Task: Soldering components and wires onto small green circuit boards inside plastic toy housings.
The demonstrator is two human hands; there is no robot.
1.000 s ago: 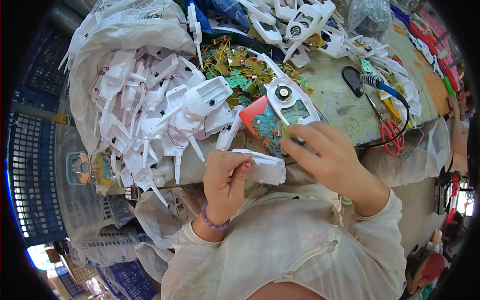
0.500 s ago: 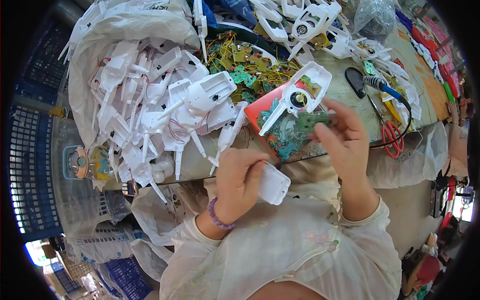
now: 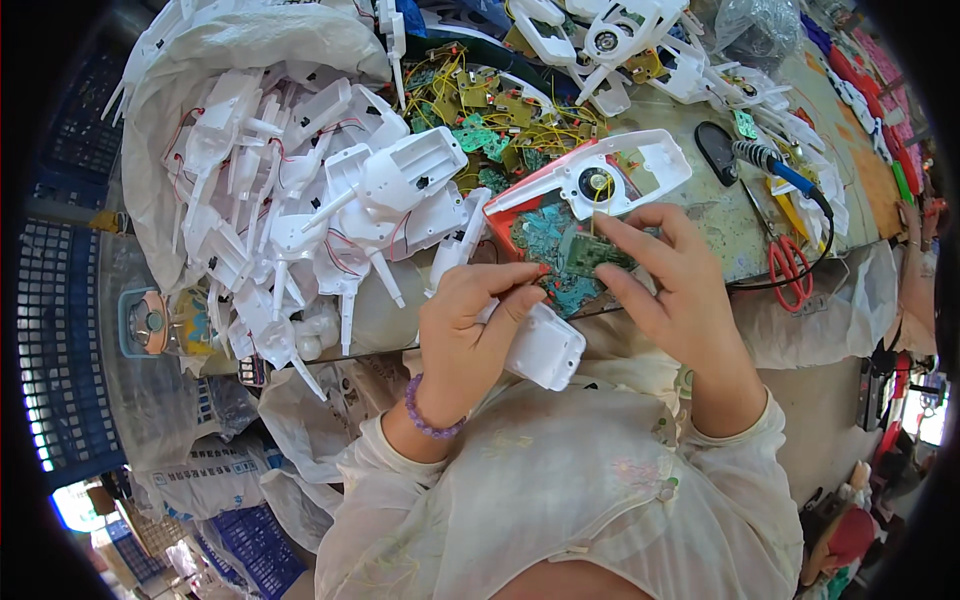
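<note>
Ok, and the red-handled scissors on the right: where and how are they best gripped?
Probably by the red handles, coming from the table's near edge: they lie toward the person, while the blades point away. The right hand is closer, but it is holding the green circuit board. Mind the black cord, which seems to cross the handles.

Close downward fisheye from the head

My left hand (image 3: pixel 465 335) holds a white casing (image 3: pixel 545 347); my right hand (image 3: pixel 672 285) pinches what looks like a circuit board (image 3: pixel 592 255), a white frame (image 3: pixel 560 173) just beyond its fingers.
</note>
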